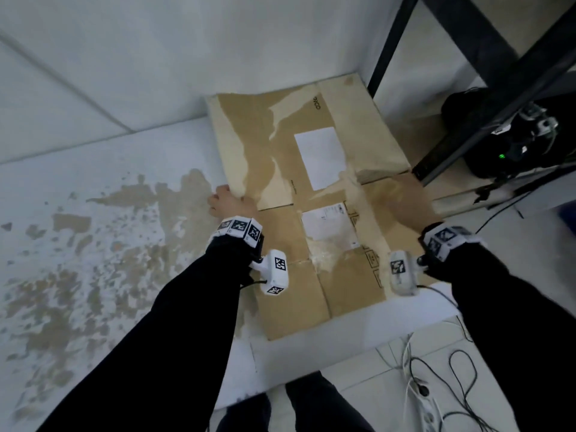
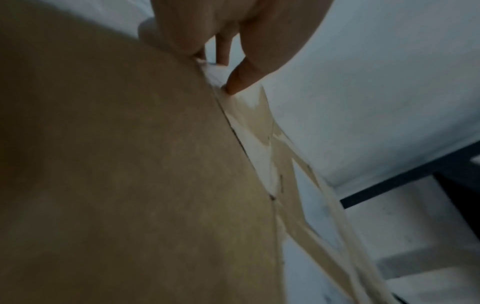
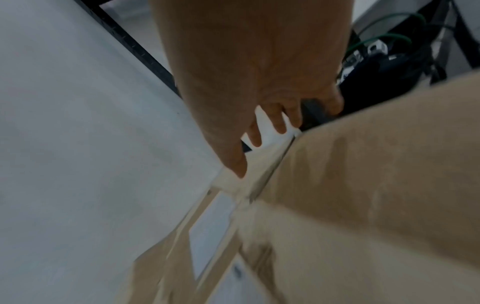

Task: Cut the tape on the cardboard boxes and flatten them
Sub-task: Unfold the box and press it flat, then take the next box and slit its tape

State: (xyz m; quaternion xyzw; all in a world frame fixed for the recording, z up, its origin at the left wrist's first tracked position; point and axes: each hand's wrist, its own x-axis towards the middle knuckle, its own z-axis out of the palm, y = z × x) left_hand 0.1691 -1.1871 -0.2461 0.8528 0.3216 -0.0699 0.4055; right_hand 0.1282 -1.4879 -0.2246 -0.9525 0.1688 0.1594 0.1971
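A flattened brown cardboard box with two white labels and pale tape strips lies on a white surface, its far end against the wall. My left hand is at the box's left edge. In the left wrist view its thumb presses on the flap edge of the box while the fingers curl behind it. My right hand is blurred over the box's right part. In the right wrist view its fingers are spread straight above the edge of the box and hold nothing.
A black metal shelf frame stands right of the box, with a black device showing a green light under it. Loose cables lie on the floor at lower right. The white surface on the left is worn brown in patches.
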